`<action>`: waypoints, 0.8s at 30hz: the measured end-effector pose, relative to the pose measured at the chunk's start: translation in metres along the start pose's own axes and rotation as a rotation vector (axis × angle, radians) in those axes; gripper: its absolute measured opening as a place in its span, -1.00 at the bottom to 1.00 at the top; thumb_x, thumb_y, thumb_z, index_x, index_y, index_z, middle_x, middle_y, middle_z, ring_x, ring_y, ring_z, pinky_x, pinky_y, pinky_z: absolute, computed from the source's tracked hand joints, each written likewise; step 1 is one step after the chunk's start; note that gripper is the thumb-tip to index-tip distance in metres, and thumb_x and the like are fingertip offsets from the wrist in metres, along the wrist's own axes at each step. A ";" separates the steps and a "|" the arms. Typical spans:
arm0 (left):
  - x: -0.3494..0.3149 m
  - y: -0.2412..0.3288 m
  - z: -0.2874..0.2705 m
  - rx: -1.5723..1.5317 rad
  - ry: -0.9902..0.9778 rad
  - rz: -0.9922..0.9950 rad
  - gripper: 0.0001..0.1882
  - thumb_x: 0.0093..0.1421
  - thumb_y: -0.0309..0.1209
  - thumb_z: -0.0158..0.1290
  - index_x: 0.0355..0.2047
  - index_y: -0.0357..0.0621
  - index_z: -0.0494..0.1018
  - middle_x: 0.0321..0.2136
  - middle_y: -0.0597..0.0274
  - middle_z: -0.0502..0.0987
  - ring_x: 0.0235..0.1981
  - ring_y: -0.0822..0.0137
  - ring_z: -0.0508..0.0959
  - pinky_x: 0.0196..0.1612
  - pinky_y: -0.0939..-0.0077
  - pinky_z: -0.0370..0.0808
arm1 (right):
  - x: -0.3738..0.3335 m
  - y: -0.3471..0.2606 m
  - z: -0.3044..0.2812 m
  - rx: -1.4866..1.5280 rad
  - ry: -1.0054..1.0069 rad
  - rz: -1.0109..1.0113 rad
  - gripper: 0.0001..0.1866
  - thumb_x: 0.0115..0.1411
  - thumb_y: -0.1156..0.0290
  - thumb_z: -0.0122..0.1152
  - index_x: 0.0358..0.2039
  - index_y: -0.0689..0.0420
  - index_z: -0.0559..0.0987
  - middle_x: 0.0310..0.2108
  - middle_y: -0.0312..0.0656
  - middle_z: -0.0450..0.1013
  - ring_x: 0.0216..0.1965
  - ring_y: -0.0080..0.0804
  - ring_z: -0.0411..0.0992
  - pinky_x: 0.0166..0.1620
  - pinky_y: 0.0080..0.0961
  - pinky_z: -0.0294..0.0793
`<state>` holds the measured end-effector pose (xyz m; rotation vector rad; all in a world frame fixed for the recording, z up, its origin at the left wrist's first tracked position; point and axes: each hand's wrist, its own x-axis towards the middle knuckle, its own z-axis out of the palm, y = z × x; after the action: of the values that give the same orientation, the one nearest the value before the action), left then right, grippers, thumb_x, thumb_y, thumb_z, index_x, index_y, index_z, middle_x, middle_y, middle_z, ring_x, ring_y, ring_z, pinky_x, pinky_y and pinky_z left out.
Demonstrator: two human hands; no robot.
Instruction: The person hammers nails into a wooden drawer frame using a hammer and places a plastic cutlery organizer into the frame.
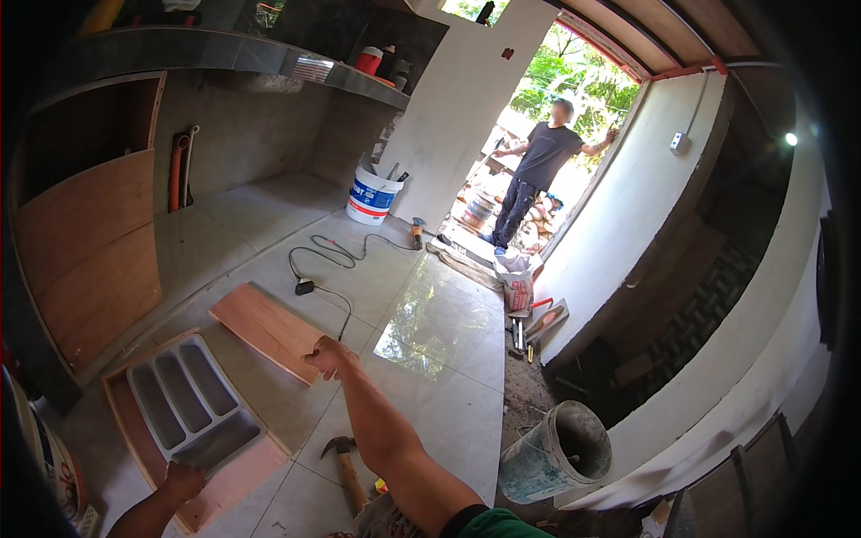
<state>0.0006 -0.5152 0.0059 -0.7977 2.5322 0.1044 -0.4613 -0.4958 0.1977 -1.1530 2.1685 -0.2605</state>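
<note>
My left hand (184, 482) is closed at the near edge of a grey plastic cutlery tray (186, 421), its fingers partly hidden. The tray has several compartments and lies in a shallow wooden drawer (235, 480) on the tiled floor. My right arm reaches forward, and my right hand (332, 359) is closed on the near right corner of a flat wooden board (269, 330). Beyond the drawer, that board lies on or just above the tiles; I cannot tell which. A claw hammer (348, 468) is on the floor between my arms, its handle toward me.
A corded power tool (416, 235) and its cable lie ahead, near a white-and-blue bucket (372, 195). At right stand a dirty bucket (556, 453), a sack (516, 285) and trowels (549, 320). Another person (549, 157) stands in the doorway. A plywood panel (99, 260) leans left.
</note>
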 end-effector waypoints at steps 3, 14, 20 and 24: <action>0.001 0.000 0.001 0.003 0.008 -0.008 -0.70 -0.04 -0.30 0.20 -0.26 -0.05 0.56 -0.33 0.03 0.63 -0.26 0.07 0.65 -0.25 0.09 0.55 | 0.001 0.001 0.000 0.007 -0.005 -0.003 -0.50 0.14 -0.03 0.23 -0.17 0.17 0.51 -0.36 -0.14 0.57 -0.39 -0.31 0.60 -0.41 -0.36 0.57; 0.001 -0.001 0.004 -0.022 -0.008 -0.008 -0.69 -0.03 -0.28 0.22 -0.22 0.00 0.56 -0.31 0.01 0.62 -0.21 0.04 0.64 -0.19 0.04 0.53 | -0.004 -0.001 0.002 0.038 0.052 -0.017 -0.52 0.06 0.06 0.30 -0.21 0.24 0.56 -0.46 -0.14 0.58 -0.53 -0.31 0.59 -0.40 -0.41 0.54; 0.003 -0.001 0.005 -0.022 -0.004 -0.008 -0.68 -0.03 -0.28 0.22 -0.22 -0.02 0.56 -0.30 0.00 0.61 -0.20 0.02 0.63 -0.19 0.04 0.52 | -0.001 0.000 0.000 -0.008 -0.009 0.006 -0.50 0.14 -0.04 0.24 -0.17 0.16 0.51 -0.35 -0.15 0.57 -0.39 -0.32 0.60 -0.40 -0.37 0.57; 0.002 -0.002 0.006 -0.002 0.014 0.006 -0.69 -0.02 -0.29 0.21 -0.23 -0.02 0.56 -0.31 0.00 0.62 -0.22 0.03 0.64 -0.20 0.04 0.52 | 0.000 0.001 0.001 0.004 -0.007 0.010 -0.51 0.14 -0.03 0.24 -0.17 0.16 0.50 -0.35 -0.14 0.56 -0.39 -0.31 0.60 -0.40 -0.36 0.56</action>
<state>0.0030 -0.5162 -0.0004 -0.7948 2.5486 0.1035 -0.4614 -0.4958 0.1969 -1.1388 2.1661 -0.2558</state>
